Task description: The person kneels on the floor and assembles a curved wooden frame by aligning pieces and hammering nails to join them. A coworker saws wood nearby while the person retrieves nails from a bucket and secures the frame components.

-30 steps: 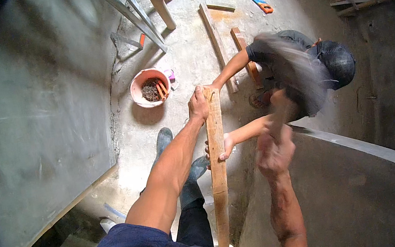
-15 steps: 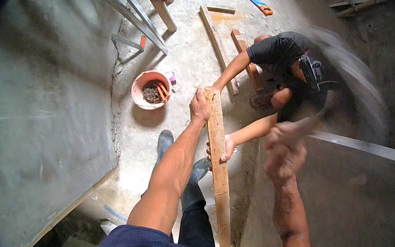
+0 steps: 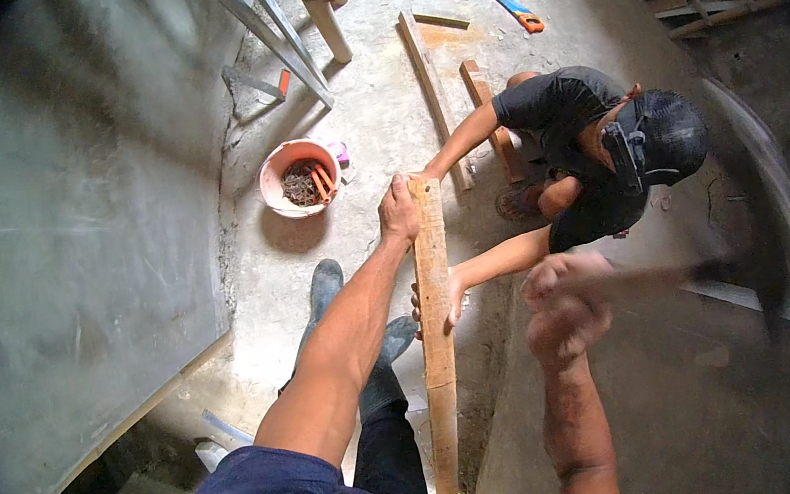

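Note:
A long wooden plank [image 3: 439, 342] stands before me, its far end up by my left hand [image 3: 397, 213]. The fingers of that hand are closed on the plank's left edge. Near the top of the board is a small dark spot, perhaps a nail or a hole. To the right, my right hand [image 3: 566, 314] is wrapped round the handle of a hammer [image 3: 657, 279]. The hammer's dark head is smeared by motion. A crouching co-worker [image 3: 582, 140] in dark clothes and cap supports the plank with both hands, one near its top, one lower down.
At the left, a pink bucket [image 3: 275, 195] contains nails and orange-handled tools. Wood pieces [image 3: 439, 104] and a handsaw [image 3: 504, 1] lie on the concrete floor beyond. Metal legs [image 3: 270, 37] lean at the upper left, and a grey panel [image 3: 71, 242] fills the left side.
The hammer in my right hand has swung, its blur now farther right and lower. The co-worker's capped head, smeared before, shows plainly. My left hand keeps its hold on the plank.

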The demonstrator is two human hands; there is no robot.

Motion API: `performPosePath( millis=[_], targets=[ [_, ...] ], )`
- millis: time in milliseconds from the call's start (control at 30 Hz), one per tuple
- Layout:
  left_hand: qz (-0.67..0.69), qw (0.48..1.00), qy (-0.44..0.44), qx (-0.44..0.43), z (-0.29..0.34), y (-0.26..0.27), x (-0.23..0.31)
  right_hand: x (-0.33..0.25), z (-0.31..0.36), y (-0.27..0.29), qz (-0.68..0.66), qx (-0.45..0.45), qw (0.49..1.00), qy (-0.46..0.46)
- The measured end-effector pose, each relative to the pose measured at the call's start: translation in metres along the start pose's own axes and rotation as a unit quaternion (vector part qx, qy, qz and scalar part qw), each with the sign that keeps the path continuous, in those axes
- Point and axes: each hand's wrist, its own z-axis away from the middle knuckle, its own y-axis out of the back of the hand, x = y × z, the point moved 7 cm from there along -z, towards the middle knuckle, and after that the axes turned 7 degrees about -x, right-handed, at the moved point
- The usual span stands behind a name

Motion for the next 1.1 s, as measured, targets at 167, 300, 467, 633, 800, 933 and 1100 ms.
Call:
performPosePath(
  millis=[167, 300, 467, 633, 800, 933, 1100],
  targets=[
    [0.01, 0.999, -0.017, 0.025, 0.007, 0.006, 0.02, 0.088, 0.026, -0.049, 0.272, -0.206, 0.859, -0.381],
    [0.034, 0.999, 0.0, -0.035, 0.009, -0.002, 0.018, 0.062, 0.019, -0.029, 0.272, -0.187, 0.883, -0.335],
    [0.002, 1.0, 0.004, 0.015, 0.001, 0.001, 0.004, 0.008, 0.005, -0.005, 0.111, 0.01, 0.992, -0.064],
    [0.007, 1.0, 0.002, -0.003, -0.002, 0.0, -0.008, 0.111, 0.05, -0.043, 0.303, -0.26, 0.784, -0.476],
    [0.011, 1.0, 0.019, 0.001, -0.01, -0.001, -0.012, 0.069, 0.029, -0.027, 0.231, -0.091, 0.943, -0.221],
    [0.024, 1.0, 0.014, -0.003, -0.006, 0.0, -0.004, 0.08, 0.037, -0.045, 0.288, -0.213, 0.843, -0.401],
    [-0.04, 0.998, -0.032, 0.024, 0.019, 0.017, 0.018, 0.072, 0.065, -0.046, 0.288, -0.191, 0.85, -0.397]
  ],
)
